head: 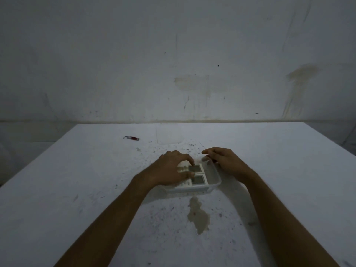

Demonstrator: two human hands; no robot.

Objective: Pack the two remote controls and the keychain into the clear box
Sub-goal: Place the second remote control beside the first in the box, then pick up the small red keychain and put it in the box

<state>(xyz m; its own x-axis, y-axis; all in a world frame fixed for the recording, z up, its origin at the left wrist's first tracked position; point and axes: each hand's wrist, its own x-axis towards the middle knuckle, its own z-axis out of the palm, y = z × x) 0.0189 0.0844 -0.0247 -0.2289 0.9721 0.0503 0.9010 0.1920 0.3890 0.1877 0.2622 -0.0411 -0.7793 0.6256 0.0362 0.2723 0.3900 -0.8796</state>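
A clear box (215,180) sits at the middle of the white table. Inside it lie two white remote controls side by side, the far one (196,168) and the near one (198,181), each with a grey screen facing up. My left hand (173,168) rests on top of both remotes with its fingers spread over their button ends. My right hand (223,160) touches the box's far right rim with curled fingers. The keychain (132,138), red with a metal ring, lies apart at the table's far left.
The box's clear lid (169,134) lies flat near the table's far edge (192,122). A brownish stain (198,214) marks the table in front of the box. A stained wall rises behind the table.
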